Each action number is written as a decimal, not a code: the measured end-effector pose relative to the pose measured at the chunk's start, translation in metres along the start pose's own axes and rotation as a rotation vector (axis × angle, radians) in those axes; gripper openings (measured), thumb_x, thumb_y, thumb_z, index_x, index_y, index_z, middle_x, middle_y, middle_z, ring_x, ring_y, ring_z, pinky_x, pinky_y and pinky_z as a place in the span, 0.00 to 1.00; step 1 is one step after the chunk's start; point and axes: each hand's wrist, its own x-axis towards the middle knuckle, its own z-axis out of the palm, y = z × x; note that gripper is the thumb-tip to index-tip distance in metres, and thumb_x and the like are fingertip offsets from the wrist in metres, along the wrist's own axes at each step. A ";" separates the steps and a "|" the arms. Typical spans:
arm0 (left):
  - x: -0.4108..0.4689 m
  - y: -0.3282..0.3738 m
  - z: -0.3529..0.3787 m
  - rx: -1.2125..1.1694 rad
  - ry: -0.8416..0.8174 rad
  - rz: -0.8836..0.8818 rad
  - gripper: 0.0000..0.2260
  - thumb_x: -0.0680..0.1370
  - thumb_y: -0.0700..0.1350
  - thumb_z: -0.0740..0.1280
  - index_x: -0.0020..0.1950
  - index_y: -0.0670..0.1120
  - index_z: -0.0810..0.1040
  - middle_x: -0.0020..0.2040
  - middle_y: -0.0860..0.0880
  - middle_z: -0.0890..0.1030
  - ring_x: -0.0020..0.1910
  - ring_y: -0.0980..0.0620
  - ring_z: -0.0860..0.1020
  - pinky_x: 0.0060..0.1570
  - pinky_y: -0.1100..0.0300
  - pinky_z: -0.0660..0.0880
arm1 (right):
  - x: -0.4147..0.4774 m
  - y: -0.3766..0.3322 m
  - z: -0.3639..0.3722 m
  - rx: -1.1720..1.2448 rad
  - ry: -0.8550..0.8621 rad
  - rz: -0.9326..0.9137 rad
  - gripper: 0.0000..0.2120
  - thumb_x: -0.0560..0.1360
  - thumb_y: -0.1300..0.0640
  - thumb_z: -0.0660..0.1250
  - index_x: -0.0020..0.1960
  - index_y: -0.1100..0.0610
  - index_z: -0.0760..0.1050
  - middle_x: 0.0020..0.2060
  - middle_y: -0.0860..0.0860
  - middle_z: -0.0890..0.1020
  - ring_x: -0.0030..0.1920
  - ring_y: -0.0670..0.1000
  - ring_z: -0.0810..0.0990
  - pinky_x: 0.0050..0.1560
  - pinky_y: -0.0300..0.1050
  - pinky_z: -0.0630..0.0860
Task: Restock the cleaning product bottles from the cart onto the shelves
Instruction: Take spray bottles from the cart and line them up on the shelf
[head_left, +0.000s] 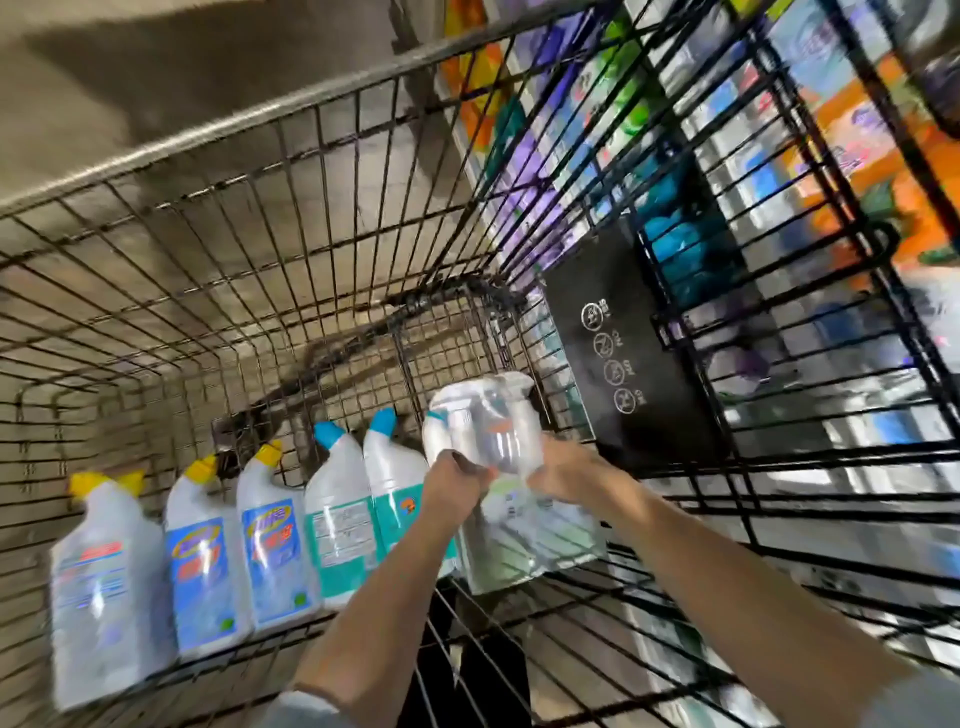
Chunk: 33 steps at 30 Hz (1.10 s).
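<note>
I look down into a black wire cart (322, 171). Along its near side lie several white cleaning bottles: three with yellow caps (208, 566) on the left and two with blue caps (340, 525) beside them. To their right is a clear plastic-wrapped pack of spray bottles (488, 421). My left hand (454, 480) grips the pack near its top from the left. My right hand (563, 470) holds it from the right. The pack's lower part (530, 540) rests on the cart floor.
Store shelves packed with colourful products (597, 104) run along the cart's right side, seen blurred through the wire. A black panel with white symbols (618, 353) hangs on the cart's right wall. Bare concrete floor (182, 62) lies beyond the cart's far end.
</note>
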 end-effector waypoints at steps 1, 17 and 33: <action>0.004 0.001 0.000 -0.010 0.005 -0.006 0.15 0.71 0.50 0.74 0.48 0.43 0.72 0.49 0.44 0.80 0.50 0.45 0.78 0.53 0.52 0.76 | 0.008 0.005 0.006 0.032 0.031 -0.035 0.24 0.74 0.54 0.67 0.66 0.62 0.66 0.57 0.59 0.76 0.58 0.58 0.77 0.52 0.45 0.73; -0.019 -0.008 -0.029 -0.018 0.055 0.223 0.16 0.74 0.57 0.69 0.53 0.46 0.75 0.45 0.49 0.80 0.45 0.50 0.78 0.39 0.59 0.72 | 0.013 0.008 -0.009 0.418 0.018 -0.093 0.13 0.72 0.57 0.72 0.54 0.57 0.75 0.47 0.51 0.81 0.48 0.51 0.80 0.49 0.45 0.76; -0.020 -0.047 -0.151 -0.127 0.028 0.310 0.10 0.77 0.45 0.67 0.37 0.48 0.71 0.28 0.52 0.70 0.28 0.54 0.67 0.30 0.61 0.66 | 0.090 -0.012 0.049 0.282 0.138 0.109 0.34 0.74 0.56 0.68 0.73 0.62 0.55 0.68 0.62 0.66 0.62 0.61 0.73 0.55 0.51 0.75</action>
